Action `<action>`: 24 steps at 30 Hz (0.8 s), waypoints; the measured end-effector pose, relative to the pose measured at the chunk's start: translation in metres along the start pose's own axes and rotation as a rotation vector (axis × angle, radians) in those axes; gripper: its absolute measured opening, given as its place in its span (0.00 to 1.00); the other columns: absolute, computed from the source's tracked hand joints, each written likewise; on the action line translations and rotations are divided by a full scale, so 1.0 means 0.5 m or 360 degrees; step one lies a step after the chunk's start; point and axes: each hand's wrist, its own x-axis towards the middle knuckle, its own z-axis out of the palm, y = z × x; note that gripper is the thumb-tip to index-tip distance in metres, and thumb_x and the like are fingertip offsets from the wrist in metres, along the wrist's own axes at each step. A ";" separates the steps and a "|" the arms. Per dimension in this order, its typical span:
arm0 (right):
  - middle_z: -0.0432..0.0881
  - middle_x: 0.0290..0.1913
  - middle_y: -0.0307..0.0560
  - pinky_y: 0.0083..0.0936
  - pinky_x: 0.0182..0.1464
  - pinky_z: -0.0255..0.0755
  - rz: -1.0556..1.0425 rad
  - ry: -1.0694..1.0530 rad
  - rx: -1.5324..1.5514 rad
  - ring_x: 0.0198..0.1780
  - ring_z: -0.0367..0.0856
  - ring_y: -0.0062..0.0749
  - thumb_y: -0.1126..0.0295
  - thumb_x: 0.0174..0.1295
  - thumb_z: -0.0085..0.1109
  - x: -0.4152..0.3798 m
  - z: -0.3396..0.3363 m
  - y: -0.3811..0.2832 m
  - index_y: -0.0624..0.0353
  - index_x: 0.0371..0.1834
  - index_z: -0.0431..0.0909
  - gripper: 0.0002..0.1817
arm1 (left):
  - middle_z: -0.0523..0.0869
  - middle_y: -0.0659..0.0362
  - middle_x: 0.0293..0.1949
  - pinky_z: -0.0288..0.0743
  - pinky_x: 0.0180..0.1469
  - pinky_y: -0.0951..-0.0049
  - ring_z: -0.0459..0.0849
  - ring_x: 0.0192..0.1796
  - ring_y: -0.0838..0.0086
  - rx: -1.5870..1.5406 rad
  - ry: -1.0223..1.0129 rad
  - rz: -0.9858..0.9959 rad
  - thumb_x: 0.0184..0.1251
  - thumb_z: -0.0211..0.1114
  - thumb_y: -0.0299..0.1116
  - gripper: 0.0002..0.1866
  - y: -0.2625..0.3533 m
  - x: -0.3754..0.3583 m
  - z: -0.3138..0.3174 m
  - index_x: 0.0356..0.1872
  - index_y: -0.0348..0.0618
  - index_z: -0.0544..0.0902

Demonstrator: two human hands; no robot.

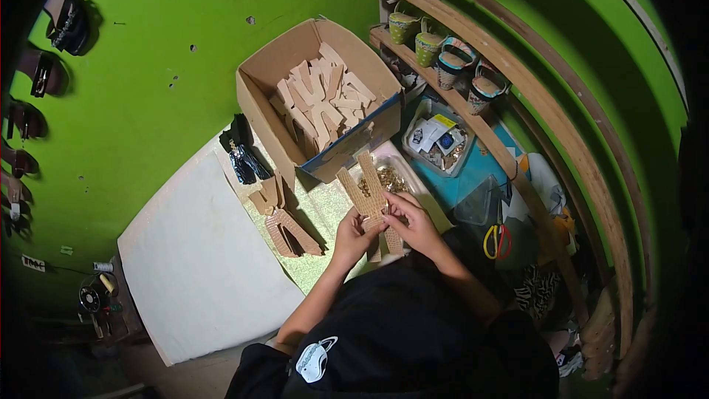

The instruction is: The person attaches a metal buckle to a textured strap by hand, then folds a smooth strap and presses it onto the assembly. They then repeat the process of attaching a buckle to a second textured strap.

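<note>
A tan, textured H-shaped piece (363,188) is held between my two hands, above the table edge. My left hand (354,236) pinches its lower left side, and my right hand (411,223) grips its right side near the middle, fingertips close together. Beneath and behind the piece, a tray (413,186) holds small gold-coloured bits. To the left lie similar tan pieces in a stack (286,230) and a black shiny bundle (246,155). Behind stands a cardboard box (266,114) filled with plain beige cut pieces (323,96).
A white board (210,266) lies at the left. To the right are a plastic container (441,138) with packets, scissors (497,241) with red and yellow handles, and curved wooden shelves (473,124) bearing small baskets (403,28). Sandals (69,22) hang on the green wall.
</note>
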 end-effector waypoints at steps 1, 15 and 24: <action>0.70 0.38 0.43 0.16 0.38 0.68 -0.0020 0.0008 -0.0014 0.35 0.70 0.22 0.79 0.53 0.54 -0.001 -0.002 0.007 0.62 0.51 0.69 0.20 | 0.74 0.53 0.47 0.68 0.54 0.74 0.73 0.51 0.71 -0.0072 -0.0051 0.0018 0.51 0.58 0.14 0.22 -0.003 0.000 -0.003 0.50 0.32 0.65; 0.69 0.44 0.45 0.17 0.41 0.69 -0.0157 0.0132 -0.0134 0.38 0.71 0.24 0.79 0.52 0.56 -0.006 -0.012 -0.020 0.61 0.50 0.72 0.19 | 0.73 0.54 0.49 0.67 0.53 0.77 0.73 0.51 0.74 0.0177 0.0008 0.0088 0.55 0.52 0.13 0.21 0.004 -0.011 0.002 0.52 0.31 0.65; 0.69 0.45 0.44 0.16 0.42 0.67 -0.0111 0.0030 -0.0148 0.40 0.70 0.23 0.81 0.49 0.57 -0.014 -0.008 -0.031 0.62 0.50 0.72 0.21 | 0.73 0.56 0.48 0.67 0.47 0.82 0.73 0.47 0.80 0.0169 -0.0054 0.0107 0.55 0.50 0.14 0.20 0.023 -0.021 0.009 0.52 0.33 0.66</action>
